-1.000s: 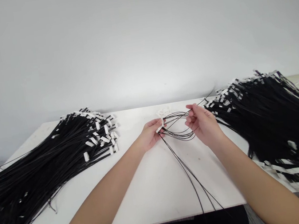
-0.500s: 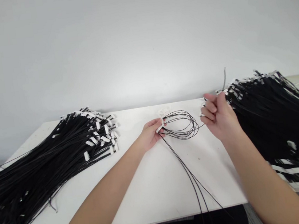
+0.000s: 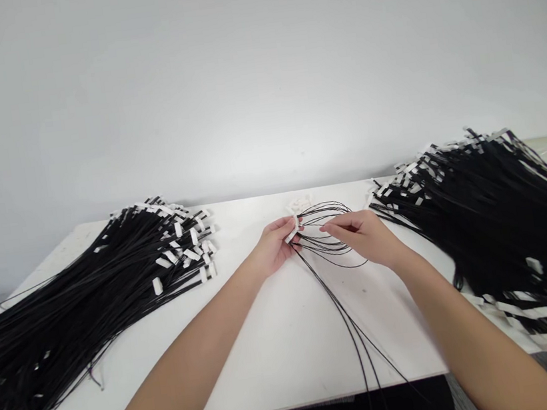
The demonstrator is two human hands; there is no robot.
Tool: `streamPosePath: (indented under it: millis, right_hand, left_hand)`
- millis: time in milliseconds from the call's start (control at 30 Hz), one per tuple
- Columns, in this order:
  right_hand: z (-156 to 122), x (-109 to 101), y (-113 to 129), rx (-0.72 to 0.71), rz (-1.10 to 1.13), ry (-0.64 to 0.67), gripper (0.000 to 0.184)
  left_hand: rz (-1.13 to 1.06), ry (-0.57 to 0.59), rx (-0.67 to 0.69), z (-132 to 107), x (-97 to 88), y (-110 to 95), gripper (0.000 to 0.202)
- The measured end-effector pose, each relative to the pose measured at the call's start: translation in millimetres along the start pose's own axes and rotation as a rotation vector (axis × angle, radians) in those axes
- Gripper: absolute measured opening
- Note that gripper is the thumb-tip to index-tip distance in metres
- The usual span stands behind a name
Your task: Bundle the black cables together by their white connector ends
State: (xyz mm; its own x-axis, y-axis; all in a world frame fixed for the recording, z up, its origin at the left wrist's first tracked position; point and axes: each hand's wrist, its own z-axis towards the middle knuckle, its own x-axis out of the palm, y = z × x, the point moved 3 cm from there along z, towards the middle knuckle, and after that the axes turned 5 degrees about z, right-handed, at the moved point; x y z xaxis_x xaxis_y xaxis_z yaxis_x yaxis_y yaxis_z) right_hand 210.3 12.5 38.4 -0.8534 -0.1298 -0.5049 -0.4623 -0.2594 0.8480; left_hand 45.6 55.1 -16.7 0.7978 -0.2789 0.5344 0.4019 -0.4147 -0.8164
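Observation:
Near the middle of the table, my left hand (image 3: 275, 248) pinches a narrow white piece (image 3: 293, 230), likely a connector, from which thin black wires run. The wires bend into a bundle of loops (image 3: 347, 266) on its right. Several strands (image 3: 340, 305) hang from it toward the front edge. My right hand (image 3: 373, 235) is closed at the right side of the loops, thumb and forefinger pinched over them on what looks like a wire end. The fingers partly cover the loops.
A large pile of black wires with white ends (image 3: 111, 273) spreads over the left of the white table (image 3: 274, 359). Another such pile (image 3: 487, 217) covers the right side. Small pale pieces (image 3: 301, 203) lie behind my left hand. A wall (image 3: 258, 86) stands behind.
My right hand has moved left, from beside the right pile to the loops, carrying the wire. The loops have spread a little. My left hand keeps its place and hold.

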Motion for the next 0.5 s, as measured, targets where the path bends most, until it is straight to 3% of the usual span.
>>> streamPosePath:
  millis: [500]
  right_hand:
    - [0.2,2.6,0.2,-0.029,-0.094,0.019,0.034]
  left_hand:
    - [0.002,0.010,0.002,-0.3,0.4,0.1,0.025]
